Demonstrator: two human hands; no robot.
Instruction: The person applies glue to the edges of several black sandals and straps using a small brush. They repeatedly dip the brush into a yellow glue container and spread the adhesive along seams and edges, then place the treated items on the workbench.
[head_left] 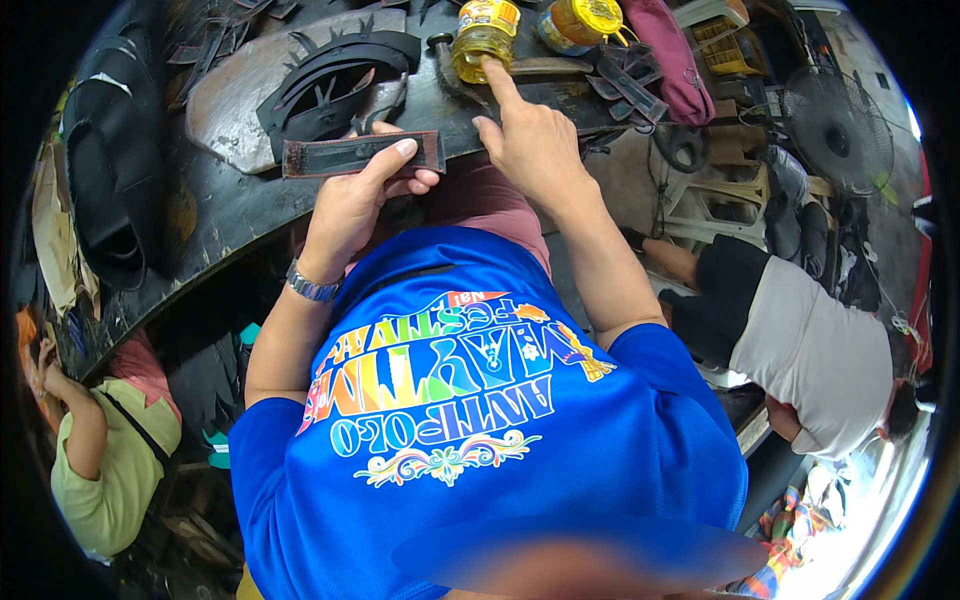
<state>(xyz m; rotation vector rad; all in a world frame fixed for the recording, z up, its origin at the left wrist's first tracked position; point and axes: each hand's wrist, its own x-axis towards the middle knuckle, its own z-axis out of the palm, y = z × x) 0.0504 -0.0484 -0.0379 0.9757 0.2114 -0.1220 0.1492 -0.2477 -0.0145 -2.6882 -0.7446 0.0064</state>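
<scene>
My left hand (362, 195) is closed on a flat dark strap piece (320, 158) with brown, frayed-looking edges, thumb on top. It holds the strap level over the near edge of the dark workbench (225, 235). My right hand (540, 145) has its index finger stretched out to the near end of a glass jar (484, 40) of yellowish, glue-like stuff. I cannot tell how far the fingertip goes in. Nothing is gripped in that hand. Behind the strap, black curved cut pieces (335, 85) lie on a pale worn slab (225, 120).
A hammer (540, 66) lies beside the jar. Further right are a yellow-lidded jar (580, 22), a pile of dark straps (628, 80) and a maroon cloth item (672, 60). A fan (838, 130) stands at right. Other people sit at left (115, 460) and right (815, 340).
</scene>
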